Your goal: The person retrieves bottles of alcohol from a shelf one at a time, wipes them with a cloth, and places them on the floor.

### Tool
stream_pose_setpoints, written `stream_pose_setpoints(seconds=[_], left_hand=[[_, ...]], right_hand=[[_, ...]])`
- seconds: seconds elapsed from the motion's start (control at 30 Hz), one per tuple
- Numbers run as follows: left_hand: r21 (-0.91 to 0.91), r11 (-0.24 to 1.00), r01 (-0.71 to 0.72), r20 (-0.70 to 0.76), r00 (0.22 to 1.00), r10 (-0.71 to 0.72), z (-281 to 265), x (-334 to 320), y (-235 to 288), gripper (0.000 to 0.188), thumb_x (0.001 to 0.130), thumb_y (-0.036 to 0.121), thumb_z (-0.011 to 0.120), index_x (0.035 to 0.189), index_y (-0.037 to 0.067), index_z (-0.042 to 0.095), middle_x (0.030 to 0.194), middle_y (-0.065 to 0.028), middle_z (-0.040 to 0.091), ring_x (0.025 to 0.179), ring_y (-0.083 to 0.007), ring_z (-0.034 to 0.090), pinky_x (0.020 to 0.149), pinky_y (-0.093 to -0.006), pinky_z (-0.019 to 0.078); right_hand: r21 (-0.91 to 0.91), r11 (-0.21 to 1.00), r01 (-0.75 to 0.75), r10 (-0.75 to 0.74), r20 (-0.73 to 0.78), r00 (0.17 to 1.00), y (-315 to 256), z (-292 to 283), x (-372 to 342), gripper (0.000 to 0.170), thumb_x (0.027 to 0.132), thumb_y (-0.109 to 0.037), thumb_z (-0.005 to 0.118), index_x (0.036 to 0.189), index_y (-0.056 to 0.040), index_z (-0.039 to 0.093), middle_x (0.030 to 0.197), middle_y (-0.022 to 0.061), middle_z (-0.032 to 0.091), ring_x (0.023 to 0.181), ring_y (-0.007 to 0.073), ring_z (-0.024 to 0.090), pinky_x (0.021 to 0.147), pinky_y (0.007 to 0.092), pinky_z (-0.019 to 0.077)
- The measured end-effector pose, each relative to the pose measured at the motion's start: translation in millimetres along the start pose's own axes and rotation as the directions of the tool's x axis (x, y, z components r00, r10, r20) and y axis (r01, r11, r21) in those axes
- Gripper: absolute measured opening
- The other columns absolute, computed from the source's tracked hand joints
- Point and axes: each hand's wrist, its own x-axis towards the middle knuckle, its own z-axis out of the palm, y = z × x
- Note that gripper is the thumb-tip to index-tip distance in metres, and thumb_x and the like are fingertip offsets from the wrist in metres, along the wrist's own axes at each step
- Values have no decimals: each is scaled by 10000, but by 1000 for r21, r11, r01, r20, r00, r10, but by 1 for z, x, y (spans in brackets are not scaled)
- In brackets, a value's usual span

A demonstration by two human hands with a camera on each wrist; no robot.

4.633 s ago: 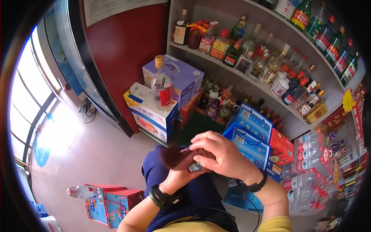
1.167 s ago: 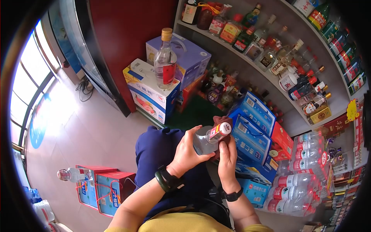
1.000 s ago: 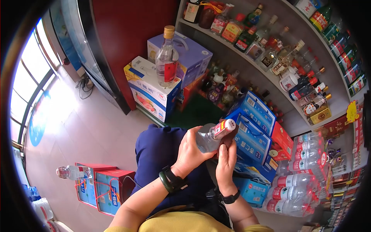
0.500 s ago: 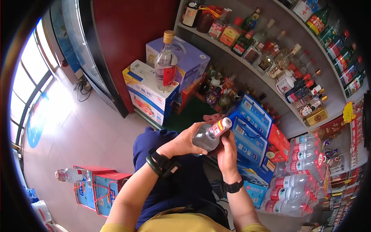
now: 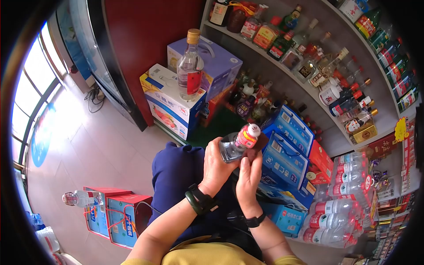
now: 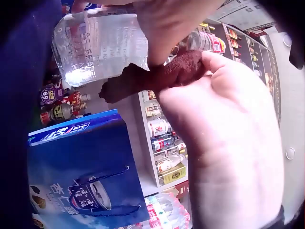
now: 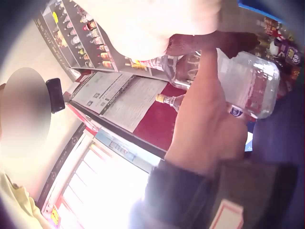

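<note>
Head view shows a room with a pale, shiny floor [image 5: 110, 154] left of the glass bottle [image 5: 236, 144], which is held up above the person's lap. Beyond the glass bottle are a dark red wall [image 5: 154, 44] and a big gray shelf [image 5: 269, 70] full of bottles. Blue boxes [image 5: 285, 161] sit to its right, with water packs [image 5: 333, 221] farther right. Past it to the left is a white box [image 5: 163, 99]. The left hand [image 5: 214, 170] has its fingers wrapped around the glass bottle. The right hand [image 5: 250, 180] pinches a brown cloth [image 5: 260, 146] up against its neck.

The blue boxes read 杏仁露. In the left wrist view, a purple tag [image 6: 49, 95] below the glass bottle says 69. Words on its red neck label [image 5: 246, 138] are too small to read.

Half a second ago, the cloth poked out beyond the glass bottle; now it shows on its right. The white cap [image 5: 253, 129] has moved up a bit.
</note>
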Motion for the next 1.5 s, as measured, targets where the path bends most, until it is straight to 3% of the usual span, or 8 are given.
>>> stream_pose_setpoints(seconds=[0.37, 0.5, 0.67, 0.77, 1.07, 1.3, 1.37, 1.5], left_hand=[[-29, 978, 207, 76, 976, -205, -5, 7, 3, 681, 734, 266, 826, 1240, -22, 473, 1153, -236, 569, 1114, -401, 555, 939, -449, 476], [71, 992, 100, 3, 995, -101, -4, 6, 5, 723, 663, 311, 874, 1180, -27, 499, 1084, -228, 593, 1054, -394, 579, 898, -440, 492], [-83, 996, 42, 109, 994, -33, -22, 8, -6, 751, 581, 234, 921, 1155, -12, 504, 1049, -206, 619, 1021, -373, 618, 864, -424, 511], [-130, 991, 42, 116, 993, -27, -37, 8, -6, 790, 570, 227, 936, 1177, -7, 488, 1051, -187, 629, 1018, -343, 638, 875, -413, 515], [-121, 986, 112, 111, 989, -99, -68, 8, -11, 780, 599, 155, 917, 1197, -5, 443, 1073, -175, 652, 1033, -290, 660, 898, -388, 516], [-228, 961, 154, 112, 985, -132, -65, 12, -18, 742, 607, 110, 911, 1180, -1, 452, 1093, -142, 644, 1018, -235, 647, 914, -368, 514], [-186, 971, 151, 100, 986, -135, -64, 11, -22, 752, 598, 116, 916, 1183, 0, 458, 1097, -141, 642, 1034, -239, 642, 924, -365, 508], [-216, 966, 145, 100, 987, -126, -67, 11, -18, 808, 583, 148, 926, 1223, -4, 458, 1139, -159, 630, 1066, -263, 635, 943, -373, 501]], right_hand=[[-502, 774, 386, -356, 159, 921, -12, 16, -2, 369, 983, -135, 515, 1288, 70, 483, 1280, 286, 473, 1161, 449, 488, 1017, 479, 386], [-206, 967, 149, -153, -3, 988, -3, 7, 19, 293, 1015, -105, 488, 1268, 43, 501, 1245, 211, 533, 1138, 340, 545, 1002, 396, 419], [145, 948, -282, 224, 324, 919, -9, -28, 58, 380, 1050, -252, 477, 1330, 0, 527, 1086, 35, 658, 931, 146, 632, 803, 234, 474], [579, 705, -410, 242, 348, 906, -12, -37, 64, 477, 1041, -302, 454, 1414, -5, 463, 1378, 115, 563, 1260, 219, 538, 1078, 370, 410], [703, 475, -529, 311, 428, 849, -23, -62, 48, 558, 1030, -322, 478, 1479, -11, 362, 1458, 142, 486, 1355, 270, 455, 1147, 421, 343], [662, 529, -531, 279, 456, 845, -42, -55, 52, 588, 1004, -333, 539, 1464, 1, 388, 1464, 138, 481, 1342, 252, 465, 1142, 408, 345], [480, 803, -353, 149, 412, 899, -45, -59, 60, 523, 982, -275, 592, 1407, 7, 477, 1446, 115, 497, 1305, 210, 496, 1095, 372, 398], [75, 913, -400, 340, 401, 851, -50, -72, 74, 312, 892, -52, 682, 1203, -46, 657, 1278, 69, 615, 1154, 175, 579, 914, 306, 496]])
